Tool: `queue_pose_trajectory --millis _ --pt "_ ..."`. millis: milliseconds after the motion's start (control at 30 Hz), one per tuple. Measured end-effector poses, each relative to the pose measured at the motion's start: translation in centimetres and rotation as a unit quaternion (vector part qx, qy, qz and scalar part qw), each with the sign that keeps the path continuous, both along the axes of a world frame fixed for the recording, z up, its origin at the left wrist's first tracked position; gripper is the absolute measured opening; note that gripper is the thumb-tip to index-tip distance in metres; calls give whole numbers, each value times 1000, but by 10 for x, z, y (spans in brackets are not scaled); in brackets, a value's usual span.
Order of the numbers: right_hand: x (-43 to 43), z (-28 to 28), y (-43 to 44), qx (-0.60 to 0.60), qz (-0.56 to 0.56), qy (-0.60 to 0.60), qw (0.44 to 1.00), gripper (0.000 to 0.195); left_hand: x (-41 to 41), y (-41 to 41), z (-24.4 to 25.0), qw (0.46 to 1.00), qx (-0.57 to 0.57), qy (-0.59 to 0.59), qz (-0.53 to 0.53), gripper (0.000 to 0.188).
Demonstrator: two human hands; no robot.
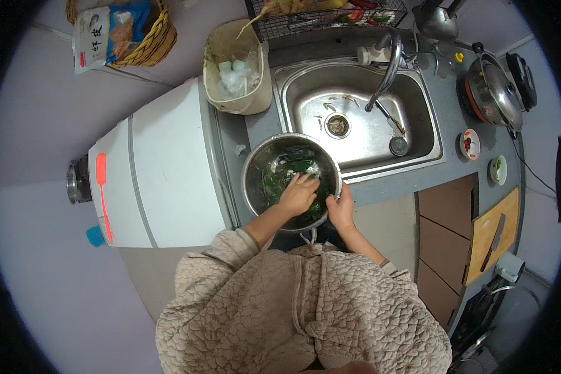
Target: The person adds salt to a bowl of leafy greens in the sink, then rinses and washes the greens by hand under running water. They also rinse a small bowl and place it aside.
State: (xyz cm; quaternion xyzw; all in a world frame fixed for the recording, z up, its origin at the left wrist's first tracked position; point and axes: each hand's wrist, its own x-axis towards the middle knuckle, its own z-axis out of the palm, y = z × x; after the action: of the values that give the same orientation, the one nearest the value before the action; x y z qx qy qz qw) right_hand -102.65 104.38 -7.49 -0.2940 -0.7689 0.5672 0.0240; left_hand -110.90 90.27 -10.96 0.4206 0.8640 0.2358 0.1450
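A round stainless steel bowl (251, 198) rests at the counter's front edge, left of the sink, and overhangs it. Wet dark green leafy vegetables (299, 161) with some pale pieces lie inside. My left hand (300, 192) reaches over the near side into the bowl, palm down, its slightly parted fingers touching the greens. What is under that palm is hidden. At the bowl's right side my right hand (341, 208) grips the rim, thumb toward the inside.
A steel sink (360, 154) with a faucet (392, 70) and food scraps adjoins the bowl. A waste bin (262, 96) stands behind it, a white refrigerator (173, 173) left. Rightward are a lidded pot (498, 89), two small bowls (499, 170) and a cutting board (507, 219) with a knife (498, 233).
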Motion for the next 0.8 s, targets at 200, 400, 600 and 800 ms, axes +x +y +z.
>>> queue_pose_trajectory --millis 200,400,600,800 --pt "4 -15 1 22 0 23 999 39 -32 -10 37 974 64 11 218 37" --pt "2 -4 4 82 29 49 995 39 -34 -12 14 998 12 -36 41 20" --pt "2 -11 3 77 14 38 996 38 -56 -38 49 960 2 -169 222 20" --pt "-1 -11 8 32 39 12 999 40 -35 4 45 989 -61 -14 133 50"
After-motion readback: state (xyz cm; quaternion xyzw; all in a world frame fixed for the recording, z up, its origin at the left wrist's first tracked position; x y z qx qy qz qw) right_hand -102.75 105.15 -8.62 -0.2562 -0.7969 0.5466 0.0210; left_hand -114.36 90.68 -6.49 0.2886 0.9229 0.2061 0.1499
